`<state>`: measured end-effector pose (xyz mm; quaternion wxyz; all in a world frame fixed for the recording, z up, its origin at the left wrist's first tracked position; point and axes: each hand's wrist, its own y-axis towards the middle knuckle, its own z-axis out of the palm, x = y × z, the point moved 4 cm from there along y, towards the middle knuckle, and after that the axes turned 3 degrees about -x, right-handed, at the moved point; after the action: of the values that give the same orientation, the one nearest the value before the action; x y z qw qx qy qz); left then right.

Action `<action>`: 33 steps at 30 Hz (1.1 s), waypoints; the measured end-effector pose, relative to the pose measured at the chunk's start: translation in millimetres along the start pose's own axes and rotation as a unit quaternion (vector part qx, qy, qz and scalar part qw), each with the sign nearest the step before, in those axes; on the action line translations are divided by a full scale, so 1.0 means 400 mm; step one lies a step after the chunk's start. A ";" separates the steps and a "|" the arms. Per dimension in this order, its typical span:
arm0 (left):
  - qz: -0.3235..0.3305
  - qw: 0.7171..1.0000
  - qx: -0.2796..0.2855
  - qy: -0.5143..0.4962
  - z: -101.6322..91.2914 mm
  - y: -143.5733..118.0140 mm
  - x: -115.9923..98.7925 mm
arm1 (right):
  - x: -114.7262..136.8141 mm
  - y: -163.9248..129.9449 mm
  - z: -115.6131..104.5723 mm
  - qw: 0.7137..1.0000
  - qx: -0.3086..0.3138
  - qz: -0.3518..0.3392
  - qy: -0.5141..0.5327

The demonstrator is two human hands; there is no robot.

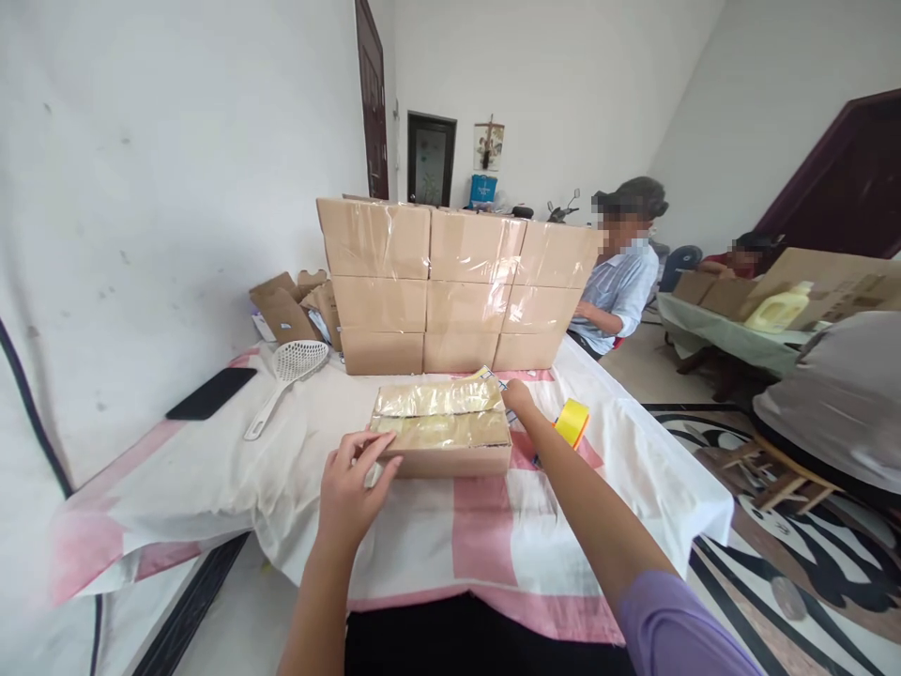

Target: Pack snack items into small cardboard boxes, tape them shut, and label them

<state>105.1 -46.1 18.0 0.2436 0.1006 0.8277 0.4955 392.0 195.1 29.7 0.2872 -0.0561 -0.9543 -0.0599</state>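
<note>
A small cardboard box lies on the table in front of me, its top covered with shiny clear tape. At its near left corner, my left hand touches the box with fingers spread, the index finger on top and the thumb by the front side. My right hand is beyond the box's far right corner with its fingers curled in. A blue-and-white patterned piece shows next to that hand; what the fingers hold, if anything, is hidden. Partly behind my right forearm, a yellow tape roll stands on the cloth.
Stacked cardboard boxes form a wall behind the small box. To the left lie a white slotted skimmer, a black phone and cardboard scraps. A person is beyond the table's right side; others sit further right.
</note>
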 end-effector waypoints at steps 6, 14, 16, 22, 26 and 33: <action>-0.002 0.999 -0.027 -0.017 0.035 -0.008 -0.020 | -0.033 -0.078 -0.107 0.978 -0.084 -0.055 0.185; -0.018 0.999 -0.048 0.012 0.083 0.022 0.001 | -0.099 -0.186 -0.130 0.926 -0.127 -0.039 0.355; -0.020 0.998 -0.056 0.026 0.095 0.044 0.027 | -0.096 -0.181 -0.147 0.919 -0.123 -0.029 0.374; -0.009 0.997 -0.060 0.048 0.094 0.138 0.014 | -0.066 -0.273 -0.224 0.879 -0.050 -0.060 0.471; 0.018 0.993 -0.113 -0.015 0.033 0.200 -0.134 | -0.012 -0.375 -0.234 0.876 0.100 -0.096 0.462; 0.155 0.983 0.099 0.017 0.036 0.256 -0.338 | 0.078 -0.468 -0.197 0.824 0.267 -0.236 0.440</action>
<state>221.0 -40.0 142.6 0.1384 0.2431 0.8509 0.4447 382.5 1.0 96.9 0.6576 0.2823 -0.6894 0.1126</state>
